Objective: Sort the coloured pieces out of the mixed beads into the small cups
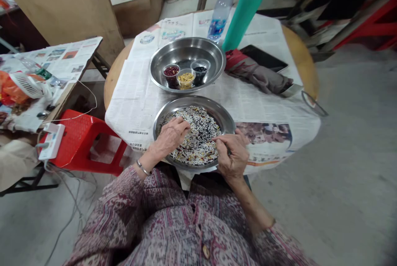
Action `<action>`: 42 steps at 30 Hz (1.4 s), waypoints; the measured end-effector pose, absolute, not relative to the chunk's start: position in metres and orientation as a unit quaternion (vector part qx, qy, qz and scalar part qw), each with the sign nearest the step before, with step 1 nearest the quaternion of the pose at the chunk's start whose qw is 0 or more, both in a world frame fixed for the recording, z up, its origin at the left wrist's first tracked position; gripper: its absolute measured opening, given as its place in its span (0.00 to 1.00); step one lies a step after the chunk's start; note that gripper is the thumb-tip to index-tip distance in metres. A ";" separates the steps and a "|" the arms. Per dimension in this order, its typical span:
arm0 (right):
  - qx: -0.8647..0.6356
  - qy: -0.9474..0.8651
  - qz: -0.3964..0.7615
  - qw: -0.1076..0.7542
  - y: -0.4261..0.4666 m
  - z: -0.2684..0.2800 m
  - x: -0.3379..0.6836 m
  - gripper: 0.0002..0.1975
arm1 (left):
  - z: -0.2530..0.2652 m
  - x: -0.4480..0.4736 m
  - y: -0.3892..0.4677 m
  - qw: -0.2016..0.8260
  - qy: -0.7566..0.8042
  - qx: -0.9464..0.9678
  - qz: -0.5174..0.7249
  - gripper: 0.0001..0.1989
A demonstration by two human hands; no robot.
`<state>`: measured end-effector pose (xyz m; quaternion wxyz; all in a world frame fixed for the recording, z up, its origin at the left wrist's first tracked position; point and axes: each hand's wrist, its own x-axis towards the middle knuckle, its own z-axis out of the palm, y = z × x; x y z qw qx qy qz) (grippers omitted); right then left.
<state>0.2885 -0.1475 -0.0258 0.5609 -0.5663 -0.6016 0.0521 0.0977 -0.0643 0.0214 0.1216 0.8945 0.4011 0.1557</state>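
Note:
A steel basin (228, 118) close to my lap holds a spread mix of white, dark, yellow and reddish grains or beans (198, 133). My left hand (172, 135) reaches over its left side, fingers bent and together at the grains; whatever is in them is hidden. At the right rim my right hand (233, 154) is closed in a pinch, its forefinger pointing in over the mix. What it pinches is too small to name. Behind stands a second steel basin (198, 46) with three clear cups: dark red beans (171, 73), yellow ones (186, 79) and black ones (200, 71).
Newspaper (133, 88) covers the round table. A water bottle (218, 13), a tall green bottle (248, 7), a folded umbrella (257, 71) and a dark flat device (265, 57) lie or stand behind. Left are a red stool (80, 137) with a power strip (52, 142) and a fan (26, 85).

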 end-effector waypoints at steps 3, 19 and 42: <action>-0.565 -0.602 0.053 0.561 -0.147 -0.027 0.289 0.09 | 0.022 0.098 -0.065 0.137 0.405 0.891 0.152 0.09; -0.575 -0.596 0.055 0.558 -0.146 -0.026 0.287 0.09 | 0.022 0.099 -0.065 0.180 0.394 0.889 0.147 0.07; -0.570 -0.597 0.057 0.561 -0.147 -0.024 0.287 0.09 | 0.027 0.103 -0.073 0.152 0.399 0.898 0.106 0.07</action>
